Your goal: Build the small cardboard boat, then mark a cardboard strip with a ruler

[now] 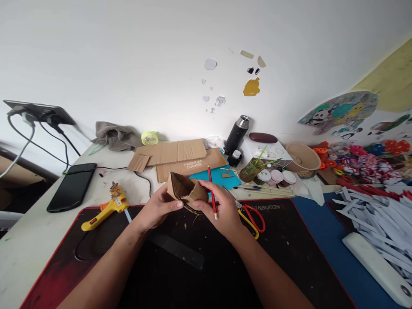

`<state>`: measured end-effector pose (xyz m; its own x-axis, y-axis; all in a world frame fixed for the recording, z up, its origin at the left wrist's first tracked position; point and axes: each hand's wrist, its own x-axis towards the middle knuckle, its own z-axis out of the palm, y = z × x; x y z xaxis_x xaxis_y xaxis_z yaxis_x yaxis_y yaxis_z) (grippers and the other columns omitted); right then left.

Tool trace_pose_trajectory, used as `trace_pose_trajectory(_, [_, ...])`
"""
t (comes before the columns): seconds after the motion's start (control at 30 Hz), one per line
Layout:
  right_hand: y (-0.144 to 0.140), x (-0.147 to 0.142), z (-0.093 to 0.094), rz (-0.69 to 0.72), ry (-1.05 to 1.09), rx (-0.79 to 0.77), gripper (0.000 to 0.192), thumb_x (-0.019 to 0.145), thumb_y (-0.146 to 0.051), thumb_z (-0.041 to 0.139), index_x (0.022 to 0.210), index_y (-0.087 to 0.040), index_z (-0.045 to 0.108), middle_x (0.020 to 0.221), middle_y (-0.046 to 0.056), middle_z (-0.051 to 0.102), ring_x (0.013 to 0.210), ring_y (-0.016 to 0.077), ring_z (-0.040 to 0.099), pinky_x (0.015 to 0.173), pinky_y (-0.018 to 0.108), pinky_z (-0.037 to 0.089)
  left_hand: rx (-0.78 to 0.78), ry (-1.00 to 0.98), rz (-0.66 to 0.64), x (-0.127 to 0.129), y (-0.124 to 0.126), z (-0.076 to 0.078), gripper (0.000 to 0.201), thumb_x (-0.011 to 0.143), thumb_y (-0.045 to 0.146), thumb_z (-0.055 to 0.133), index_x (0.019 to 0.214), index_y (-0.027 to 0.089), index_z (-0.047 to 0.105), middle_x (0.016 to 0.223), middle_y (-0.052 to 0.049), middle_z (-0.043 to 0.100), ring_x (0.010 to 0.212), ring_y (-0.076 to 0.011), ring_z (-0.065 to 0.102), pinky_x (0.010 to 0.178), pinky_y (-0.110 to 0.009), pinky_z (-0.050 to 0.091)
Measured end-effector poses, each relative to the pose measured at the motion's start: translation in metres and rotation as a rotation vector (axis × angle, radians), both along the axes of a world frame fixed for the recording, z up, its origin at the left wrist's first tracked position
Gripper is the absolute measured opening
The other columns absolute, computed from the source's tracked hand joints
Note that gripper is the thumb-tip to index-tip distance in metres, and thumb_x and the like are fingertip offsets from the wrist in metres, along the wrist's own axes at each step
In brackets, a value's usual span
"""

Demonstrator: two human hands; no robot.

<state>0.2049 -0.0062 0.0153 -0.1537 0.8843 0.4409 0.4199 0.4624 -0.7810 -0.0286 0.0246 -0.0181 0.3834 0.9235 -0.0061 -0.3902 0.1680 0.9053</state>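
Between both hands, just above the black desk mat (pixel 244 266), is a small folded cardboard piece (pixel 189 193) with an open, hollow top. My left hand (pixel 161 208) is closed on its left side, the thumb pressed along the near edge. On the other side my right hand (pixel 222 208) grips the cardboard too, with a red pencil (pixel 210 180) held between its fingers, eraser end down. A transparent ruler (pixel 180 251) lies on the mat below. Red and yellow handled scissors (pixel 254 219) rest right of my right hand, their blades partly hidden.
A yellow glue gun (pixel 106 212) and a black phone (pixel 72 187) lie at left. Behind the hands are flat cardboard sheets (pixel 174 150) and a black thermos (pixel 237 134). Paint jars (pixel 277 176) stand right of it. White paper strips (pixel 380 227) are heaped at far right.
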Motion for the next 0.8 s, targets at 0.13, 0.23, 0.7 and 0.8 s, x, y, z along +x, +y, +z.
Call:
trace_pose_trajectory(0.13, [-0.0009,-0.0008,-0.0008,0.002,0.018,-0.022,0.044,0.100,-0.044,0.089,0.140,-0.031,0.079,0.136,0.009,0.085,0.124,0.0325,0.082,0.109,0.047,0.067,0.004,-0.006,-0.005,0.0003,-0.0005,-0.0014,0.084,0.075,0.040,0.106,0.152,0.025,0.075,0.132,-0.017,0.084,0.127,-0.0433,0.078,0.107,-0.052,0.063])
trace_pose_trajectory(0.23, [-0.0010,-0.0006,-0.0004,0.001,0.031,-0.039,0.044,0.099,-0.043,0.090,0.139,-0.031,0.079,0.136,0.010,0.085,0.124,0.0329,0.082,0.109,0.047,0.066,0.008,-0.013,-0.007,0.0014,-0.0009,-0.0014,0.084,0.075,0.042,0.106,0.152,0.024,0.075,0.130,-0.017,0.084,0.126,-0.0432,0.079,0.106,-0.052,0.064])
trace_pose_trajectory(0.7, [-0.0023,-0.0018,0.0011,0.001,0.065,-0.105,0.042,0.100,-0.044,0.087,0.138,-0.030,0.077,0.137,0.009,0.084,0.127,0.0323,0.081,0.111,0.048,0.065,-0.022,-0.045,0.014,0.0025,0.0006,-0.0064,0.079,0.071,0.034,0.108,0.144,0.025,0.080,0.130,-0.016,0.085,0.126,-0.0430,0.079,0.107,-0.053,0.063])
trace_pose_trajectory(0.8, [-0.0024,-0.0018,0.0036,-0.005,0.067,-0.107,0.041,0.099,-0.044,0.088,0.137,-0.030,0.077,0.136,0.009,0.084,0.126,0.0322,0.081,0.112,0.048,0.065,-0.029,-0.059,0.008,0.0029,0.0006,-0.0049,0.083,0.070,0.036,0.109,0.146,0.025,0.078,0.128,-0.016,0.085,0.126,-0.0440,0.079,0.107,-0.054,0.063])
